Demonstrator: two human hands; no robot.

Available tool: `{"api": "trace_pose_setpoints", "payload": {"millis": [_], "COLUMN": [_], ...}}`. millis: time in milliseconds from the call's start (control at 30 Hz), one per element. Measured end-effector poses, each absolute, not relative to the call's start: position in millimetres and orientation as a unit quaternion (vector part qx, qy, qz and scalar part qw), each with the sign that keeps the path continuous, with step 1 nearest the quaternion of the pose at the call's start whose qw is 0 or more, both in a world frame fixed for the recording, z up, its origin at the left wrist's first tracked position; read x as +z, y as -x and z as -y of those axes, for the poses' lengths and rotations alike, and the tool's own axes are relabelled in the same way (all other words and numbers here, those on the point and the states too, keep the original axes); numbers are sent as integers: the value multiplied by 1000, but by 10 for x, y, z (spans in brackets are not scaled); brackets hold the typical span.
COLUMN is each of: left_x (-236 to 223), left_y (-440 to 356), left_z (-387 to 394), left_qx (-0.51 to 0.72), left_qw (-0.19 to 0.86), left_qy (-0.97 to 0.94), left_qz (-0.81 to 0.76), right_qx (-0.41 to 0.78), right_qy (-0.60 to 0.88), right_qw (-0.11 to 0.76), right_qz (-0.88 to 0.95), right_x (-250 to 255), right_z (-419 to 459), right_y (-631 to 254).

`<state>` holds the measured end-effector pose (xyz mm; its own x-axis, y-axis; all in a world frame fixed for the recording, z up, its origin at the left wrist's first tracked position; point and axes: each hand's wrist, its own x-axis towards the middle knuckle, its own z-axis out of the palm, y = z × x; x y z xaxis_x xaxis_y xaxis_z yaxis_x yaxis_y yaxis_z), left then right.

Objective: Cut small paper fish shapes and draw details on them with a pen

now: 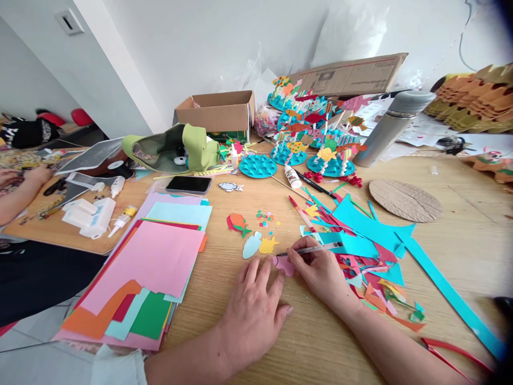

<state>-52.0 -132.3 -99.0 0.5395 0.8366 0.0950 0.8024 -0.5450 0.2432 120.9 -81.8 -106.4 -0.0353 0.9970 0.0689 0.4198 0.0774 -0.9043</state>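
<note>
A pen (331, 246) is pinched in my right hand (316, 270), its tip on a small pink paper cutout (285, 266). A dark line shows at the cutout's left edge. My left hand (256, 299) lies flat on the table, fingers spread, with fingertips at the near left side of this cutout. Just beyond are a light blue paper fish (251, 245) and a yellow paper fish (268, 245). Farther back lie orange, red and green cutouts (238, 222) beside small paper dots (265, 216). A printed paper fish (231, 186) rests near the phone.
Colored paper sheets (160, 251) are stacked at left, below a phone (189, 184). Paper scraps (360, 230) and red-handled scissors (457, 350) lie right. Behind stand a bottle (390, 128), finished fish models (316, 128) and a box (218, 109). Another person's arm (24, 192) is far left.
</note>
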Motion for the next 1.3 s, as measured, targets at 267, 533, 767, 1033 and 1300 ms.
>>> {"api": "trace_pose_setpoints", "payload": {"millis": [267,533,767,1033,1300], "left_x": [-963,-916,-942,-962,-975], "left_y": [515,524,526,529,515], "left_z": [1321,1335,1337,1328,1310], "left_qx": [99,119,114,110,103], "left_qw": [90,96,112,109,119], "left_qy": [-872,-865,-860,-862,-866], "left_qz": [-471,-478,-484,-483,-475], "right_qx": [376,137,102,145,118], "right_qy": [557,558,550,523,503], "right_qw": [503,391,346,347,413], "right_qz": [543,719,753,765,750], "right_x": [-1169,-1168,-1145,-1169,-1148], "right_z": [883,895,853,829,857], "right_y": [-1220,-1316,-1304,-1291,-1316]}}
